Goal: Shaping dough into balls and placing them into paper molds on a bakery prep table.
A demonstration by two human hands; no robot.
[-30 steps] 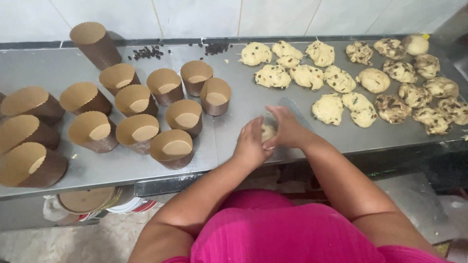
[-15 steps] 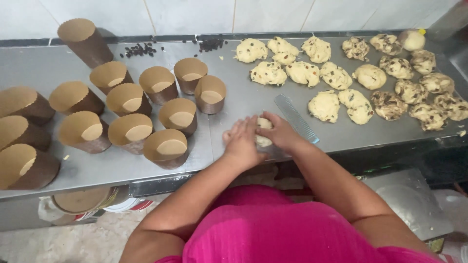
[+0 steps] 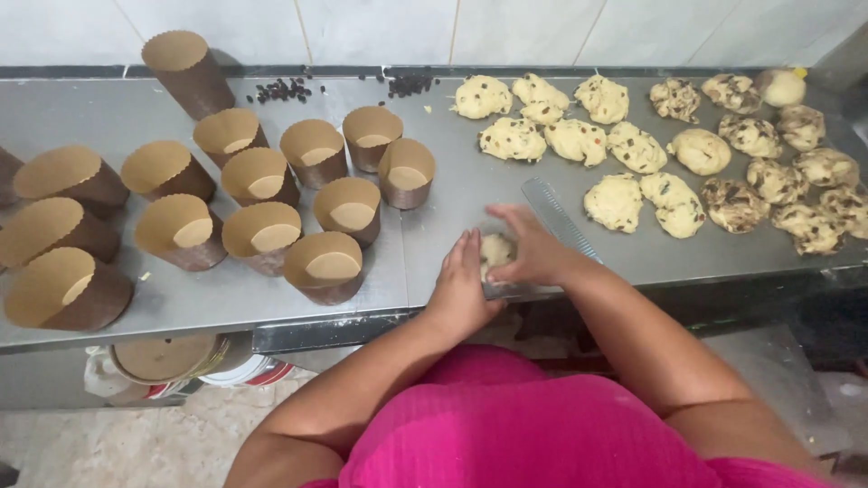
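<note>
Pale dough ball (image 3: 495, 249) sits mostly hidden, seemingly cupped between both hands.

Brown paper baking moulds (image 3: 262, 194), round, fluted rims, tan inside, clustered at 9 to 10 o'clock on steel table (image 3: 452, 194), one taller mould (image 3: 187, 72) at 11 o'clock, no labels, signs, screens

dough (image 3: 496, 249): pale cream, dark specks
moulds (image 3: 262, 237): brown outside, tan inside
desk (image 3: 452, 194): grey steel
shirt (image 3: 542, 434): bright pink
lumps (image 3: 615, 201): cream, speckled dark
wall (image 3: 506, 27): white tiles
</note>
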